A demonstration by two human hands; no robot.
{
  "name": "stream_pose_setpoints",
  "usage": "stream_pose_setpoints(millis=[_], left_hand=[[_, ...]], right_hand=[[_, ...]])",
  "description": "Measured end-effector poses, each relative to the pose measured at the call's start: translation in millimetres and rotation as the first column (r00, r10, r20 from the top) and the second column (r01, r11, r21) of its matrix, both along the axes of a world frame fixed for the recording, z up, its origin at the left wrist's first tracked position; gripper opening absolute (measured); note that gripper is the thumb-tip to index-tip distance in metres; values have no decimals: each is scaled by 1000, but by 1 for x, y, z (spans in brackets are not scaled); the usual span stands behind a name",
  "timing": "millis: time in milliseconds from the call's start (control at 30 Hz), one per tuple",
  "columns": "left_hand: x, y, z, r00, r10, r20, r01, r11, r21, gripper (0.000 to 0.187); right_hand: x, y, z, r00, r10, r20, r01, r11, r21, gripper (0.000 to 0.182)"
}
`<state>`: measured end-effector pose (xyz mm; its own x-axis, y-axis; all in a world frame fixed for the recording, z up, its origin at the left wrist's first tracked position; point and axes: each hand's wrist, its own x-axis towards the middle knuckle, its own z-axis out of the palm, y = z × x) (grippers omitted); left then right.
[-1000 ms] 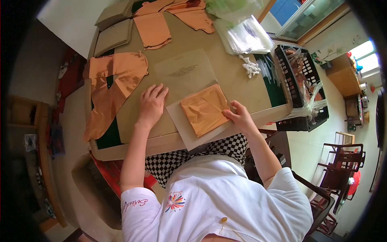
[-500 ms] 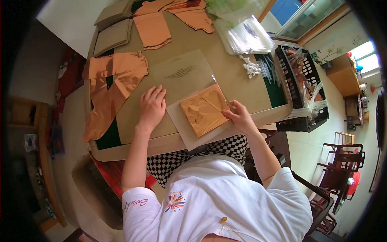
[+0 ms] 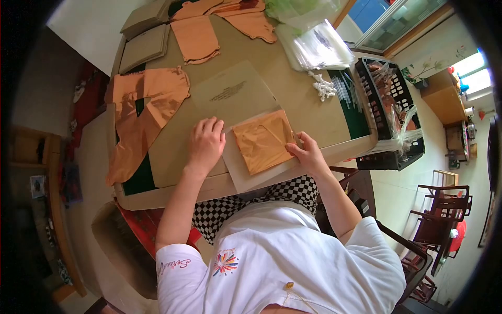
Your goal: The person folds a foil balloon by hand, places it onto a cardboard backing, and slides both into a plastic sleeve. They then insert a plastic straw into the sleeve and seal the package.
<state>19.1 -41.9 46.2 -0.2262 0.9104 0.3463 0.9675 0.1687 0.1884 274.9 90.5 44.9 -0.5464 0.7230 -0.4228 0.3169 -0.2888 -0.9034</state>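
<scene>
A folded copper-coloured foil piece [image 3: 263, 144] lies on a pale card or sheet [image 3: 241, 177] near the table's front edge. A clear plastic bag [image 3: 230, 89] with small printed text extends beyond it, its open end hard to make out. My left hand [image 3: 207, 144] rests palm down at the bag's left side, fingers stretched out and holding nothing. At the right edge, my right hand [image 3: 307, 153] pinches the bag's side between thumb and fingers, beside the foil piece.
Flat copper foil balloons [image 3: 149, 102] lie at the left, with another foil balloon [image 3: 196, 39] at the back. Beige card stacks [image 3: 144, 49] stand back left. Clear bags [image 3: 316, 47], white clips [image 3: 323, 86] and clear straws [image 3: 345, 89] lie at right, near a black crate [image 3: 374, 99].
My left hand has shifted right, closer to the foil piece, over the bag's edge. The right hand keeps its pinch, and the bag and foil have moved only slightly.
</scene>
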Motion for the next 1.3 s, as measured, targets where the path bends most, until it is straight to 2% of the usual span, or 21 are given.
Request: stream_pose_setpoints(millis=[100, 167, 267, 400, 567, 700, 767, 867, 967, 1067, 1167, 1267, 1300], left_hand=[[3, 7, 5, 995, 10, -102, -16, 998, -59, 15], [6, 11, 9, 982, 19, -187, -47, 988, -144, 9], [10, 16, 7, 966, 65, -251, -101, 986, -131, 6], [14, 24, 3, 970, 122, -211, -139, 988, -71, 5], [16, 30, -4, 993, 102, -66, -101, 995, 24, 12], [19, 25, -2, 1000, -5, -22, 8, 987, 158, 8], [18, 24, -6, 999, -2, -37, 10, 977, 213, 8], [5, 19, -13, 996, 89, -25, -85, 985, 150, 10], [2, 14, -12, 991, 133, 23, -132, 991, -23, 14], [9, 21, 4, 999, 39, 30, -45, 971, 233, 9], [4, 30, 1, 997, -48, 53, 39, 986, 160, 7], [0, 40, 2, 1000, 11, 1, -11, 1000, -25, 7], [-3, 44, 1, 1000, 8, -22, -9, 999, -38, 6]], right_hand=[[-3, 1, 10, 997, 28, 67, -28, 1000, 2, 24], [-1, 3, 3, 999, 25, 34, -27, 998, 48, 24], [2, 8, -6, 999, 52, 5, -53, 996, 77, 25], [-1, 8, 4, 989, 114, 98, -121, 991, 61, 25], [-4, 12, 0, 988, 129, 80, -135, 988, 75, 26], [-16, 11, 24, 990, 72, 119, -66, 997, -51, 25], [-16, 14, 25, 988, 92, 124, -90, 996, -22, 24], [-13, 17, 21, 995, 45, 92, -44, 999, -13, 25], [-10, 18, 16, 999, 8, 53, -6, 999, -32, 25], [-11, 20, 12, 999, 27, 47, -27, 1000, -12, 26], [-11, 20, 8, 998, 43, 52, -44, 999, 3, 27], [-12, 16, 15, 997, 28, 78, -28, 1000, -3, 24], [-12, 15, 17, 996, 19, 88, -19, 1000, -4, 23]])
